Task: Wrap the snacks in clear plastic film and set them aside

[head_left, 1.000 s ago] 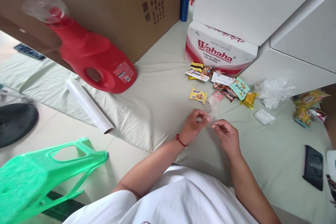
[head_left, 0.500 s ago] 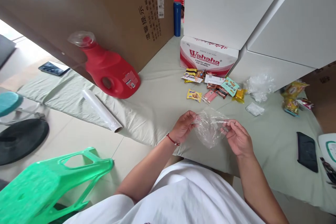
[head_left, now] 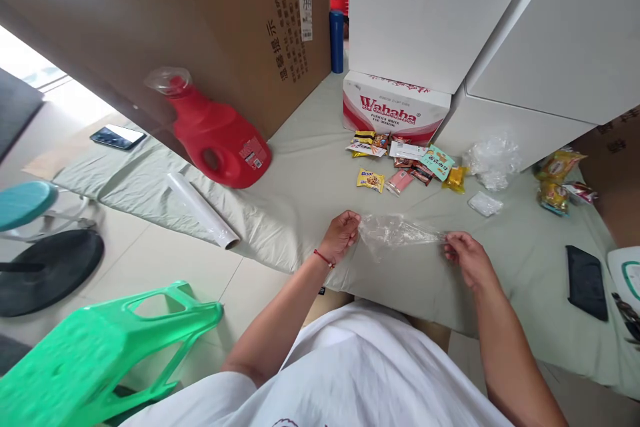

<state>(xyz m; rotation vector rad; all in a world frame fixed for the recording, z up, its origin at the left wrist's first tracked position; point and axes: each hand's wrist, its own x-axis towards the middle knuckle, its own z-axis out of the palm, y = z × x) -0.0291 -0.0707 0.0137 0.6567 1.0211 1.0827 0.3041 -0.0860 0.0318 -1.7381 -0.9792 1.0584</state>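
Note:
A crumpled clear plastic bag (head_left: 400, 232) is stretched sideways between my two hands, just above the green cloth. Its left end is pinched in my left hand (head_left: 342, 235), which wears a red string bracelet. My right hand (head_left: 466, 255) pinches the other end between thumb and fingers. Beyond the bag lies a small yellow snack packet (head_left: 371, 180) by itself. A heap of wrapped snacks, with a pink packet (head_left: 399, 182) and a teal packet (head_left: 437, 163), lies behind it.
A Wahaha carton (head_left: 395, 107) stands behind the snacks. At right are crumpled clear plastic (head_left: 495, 161), a folded clear packet (head_left: 485, 204), yellow snack packs (head_left: 554, 197) and a black pouch (head_left: 586, 282). Leftward are a red jug (head_left: 225, 140), a white roll (head_left: 203, 210) and a green stool (head_left: 90, 340).
My hands have moved apart, the left one leftward and the right one rightward. The bag between them has gone from bunched to drawn out into a long, taut shape.

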